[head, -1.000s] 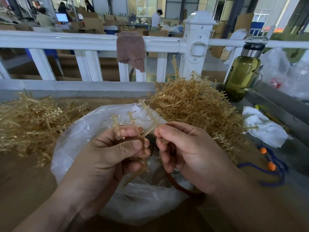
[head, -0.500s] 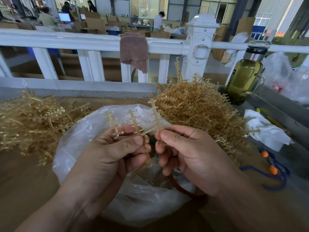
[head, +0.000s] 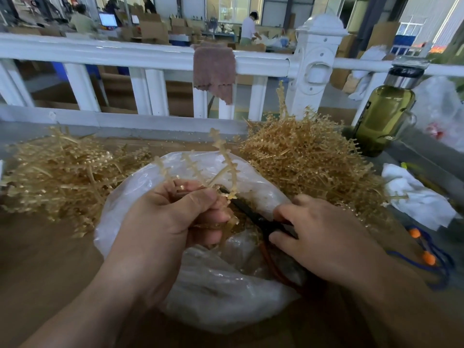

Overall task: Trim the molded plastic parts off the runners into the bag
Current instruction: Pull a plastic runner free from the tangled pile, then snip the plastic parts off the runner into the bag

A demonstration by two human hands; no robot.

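You are gripping a runner (head: 223, 167) in your left hand (head: 175, 222), fingers and thumb curling round its stem. Its long branches are fanning up and away from you, toward the far edge of the desk (head: 45, 259), above the open bag (head: 221, 302) lying mid-desk. Your right hand (head: 326, 237) is clutching black snips (head: 253, 214), blades pointing up-left, tips reaching the runner beside your left fingers. A left heap (head: 62, 172) and a right heap (head: 308, 156) are flanking the bag; a green bottle (head: 381, 116) is standing toward the far right corner.
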